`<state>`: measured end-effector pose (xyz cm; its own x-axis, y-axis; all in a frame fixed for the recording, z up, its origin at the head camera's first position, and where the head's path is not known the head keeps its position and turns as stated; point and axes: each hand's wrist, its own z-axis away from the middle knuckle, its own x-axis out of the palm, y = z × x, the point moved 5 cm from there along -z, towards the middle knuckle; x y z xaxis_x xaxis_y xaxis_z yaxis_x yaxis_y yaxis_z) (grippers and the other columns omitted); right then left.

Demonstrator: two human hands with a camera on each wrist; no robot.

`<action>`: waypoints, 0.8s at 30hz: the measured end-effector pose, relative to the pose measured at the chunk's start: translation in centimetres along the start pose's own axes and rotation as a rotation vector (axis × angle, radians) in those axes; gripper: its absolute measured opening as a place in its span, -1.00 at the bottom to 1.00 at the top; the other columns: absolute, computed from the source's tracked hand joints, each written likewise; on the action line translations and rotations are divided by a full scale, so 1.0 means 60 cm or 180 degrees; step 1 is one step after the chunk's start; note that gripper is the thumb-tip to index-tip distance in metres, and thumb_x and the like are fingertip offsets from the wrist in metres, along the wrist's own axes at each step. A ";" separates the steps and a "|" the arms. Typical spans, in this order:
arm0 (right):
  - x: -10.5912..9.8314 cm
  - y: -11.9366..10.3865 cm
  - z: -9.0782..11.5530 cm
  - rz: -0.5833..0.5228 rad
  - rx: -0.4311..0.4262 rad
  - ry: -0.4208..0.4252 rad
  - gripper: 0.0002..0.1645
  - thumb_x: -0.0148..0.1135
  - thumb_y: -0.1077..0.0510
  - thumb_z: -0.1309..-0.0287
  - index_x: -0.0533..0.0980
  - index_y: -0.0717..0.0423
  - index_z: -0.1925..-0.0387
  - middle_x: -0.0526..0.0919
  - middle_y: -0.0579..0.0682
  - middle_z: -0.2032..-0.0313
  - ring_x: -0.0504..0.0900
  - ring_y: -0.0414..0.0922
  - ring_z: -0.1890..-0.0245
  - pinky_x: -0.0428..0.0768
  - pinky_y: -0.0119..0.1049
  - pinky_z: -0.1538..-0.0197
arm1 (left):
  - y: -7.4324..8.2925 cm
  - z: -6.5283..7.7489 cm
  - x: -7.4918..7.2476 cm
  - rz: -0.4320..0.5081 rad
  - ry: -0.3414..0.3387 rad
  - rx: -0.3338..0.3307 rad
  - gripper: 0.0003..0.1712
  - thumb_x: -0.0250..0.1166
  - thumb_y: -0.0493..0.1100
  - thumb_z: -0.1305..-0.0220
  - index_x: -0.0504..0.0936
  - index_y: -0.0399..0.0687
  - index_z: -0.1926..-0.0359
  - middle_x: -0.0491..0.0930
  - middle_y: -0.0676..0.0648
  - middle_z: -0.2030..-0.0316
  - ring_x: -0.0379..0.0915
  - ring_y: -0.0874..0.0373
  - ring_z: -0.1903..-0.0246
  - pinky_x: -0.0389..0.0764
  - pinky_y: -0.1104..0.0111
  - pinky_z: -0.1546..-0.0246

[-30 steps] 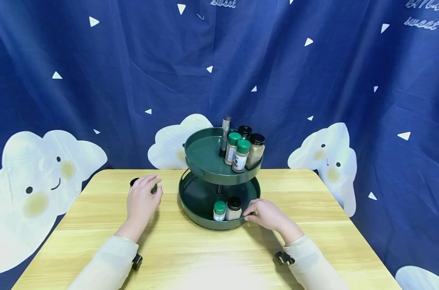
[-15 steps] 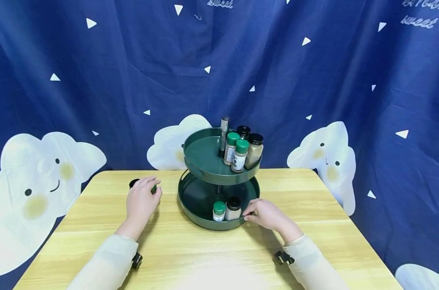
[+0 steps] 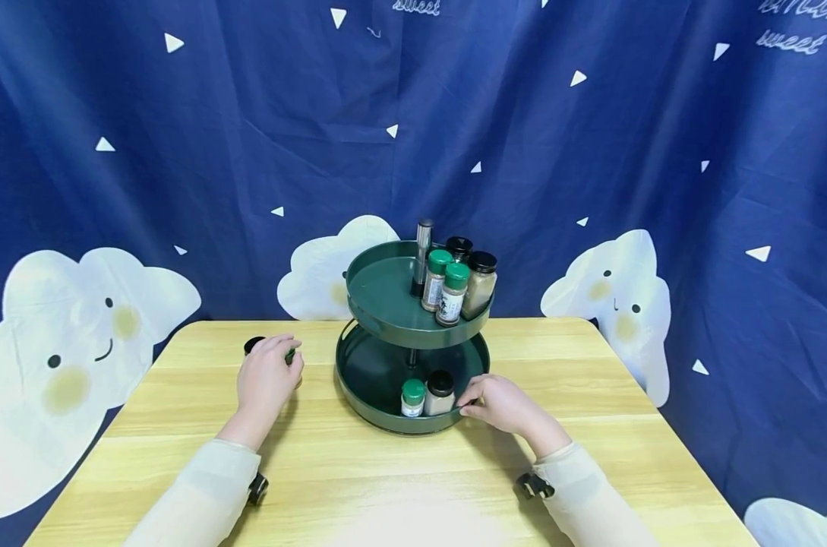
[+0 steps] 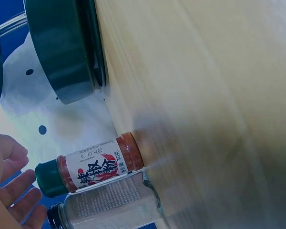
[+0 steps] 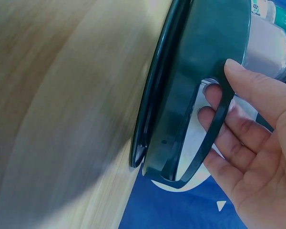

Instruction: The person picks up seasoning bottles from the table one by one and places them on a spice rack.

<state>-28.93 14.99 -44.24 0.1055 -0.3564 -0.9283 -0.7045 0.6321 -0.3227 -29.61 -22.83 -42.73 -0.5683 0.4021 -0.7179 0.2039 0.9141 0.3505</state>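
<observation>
My right hand (image 3: pixel 502 404) pinches the handle of the lower tray (image 3: pixel 368 414) of a dark green two-tier rack. In the right wrist view, its fingers pass through the slot of that handle (image 5: pixel 210 138), with the thumb on the rim. At the left of the table, my left hand (image 3: pixel 266 384) hovers with loosely bent fingers beside two jars. One is a green-capped shaker of red powder (image 4: pixel 97 164); the other is a black-capped clear glass jar (image 4: pixel 117 202). A gap shows between the fingers and the caps. Both jars stand on the table, mostly hidden in the head view.
On the upper tray (image 3: pixel 379 285), several capped seasoning jars (image 3: pixel 479 285) stand right of the centre post (image 3: pixel 421 258). A green-capped shaker (image 3: pixel 412 399) and a black-capped jar (image 3: pixel 440 395) sit in the lower tray. Behind the wooden table (image 3: pixel 386 486) hangs a blue curtain (image 3: pixel 283 114).
My left hand has shifted very slightly to the left. The head view has moved a little; the right hand keeps its hold on the handle, and the jars stay in place.
</observation>
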 end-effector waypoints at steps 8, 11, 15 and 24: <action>0.001 0.001 0.000 -0.0003 0.0000 0.0016 -0.92 0.44 0.20 -0.15 0.77 0.03 0.29 0.68 -0.20 0.34 0.66 -0.18 0.23 0.64 -0.21 0.06 | -0.003 0.002 0.006 0.0002 -0.0169 -0.0129 -0.73 0.25 -0.24 -0.28 0.75 -0.23 0.06 0.65 -0.24 -0.07 0.47 -0.24 -0.15 0.55 -0.13 -0.07; 0.001 0.001 0.000 0.0004 0.0000 0.0014 -0.92 0.44 0.20 -0.15 0.77 0.03 0.29 0.68 -0.20 0.34 0.66 -0.18 0.23 0.64 -0.21 0.06 | -0.003 0.004 0.006 0.0019 -0.0232 -0.0183 -0.72 0.23 -0.25 -0.29 0.74 -0.23 0.05 0.63 -0.24 -0.09 0.45 -0.25 -0.17 0.55 -0.15 -0.04; 0.001 0.002 0.000 0.0005 -0.0002 0.0015 -0.92 0.44 0.20 -0.14 0.77 0.03 0.29 0.68 -0.19 0.34 0.66 -0.18 0.23 0.64 -0.21 0.06 | -0.002 0.003 0.005 0.0042 -0.0227 -0.0159 -0.73 0.23 -0.29 -0.28 0.74 -0.25 0.06 0.64 -0.25 -0.08 0.46 -0.26 -0.15 0.55 -0.15 -0.04; 0.002 0.004 0.000 0.0009 0.0019 0.0008 -0.92 0.44 0.19 -0.15 0.77 0.01 0.30 0.68 -0.20 0.34 0.66 -0.19 0.24 0.64 -0.21 0.06 | -0.009 -0.003 0.008 0.0069 -0.0238 -0.0180 -0.75 0.28 -0.32 -0.26 0.73 -0.25 0.06 0.66 -0.22 -0.02 0.51 -0.24 -0.08 0.62 -0.10 0.07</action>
<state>-29.09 15.07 -44.42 0.1017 -0.3563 -0.9288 -0.7006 0.6372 -0.3211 -30.10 -23.15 -43.15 -0.5027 0.4265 -0.7519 0.1691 0.9015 0.3983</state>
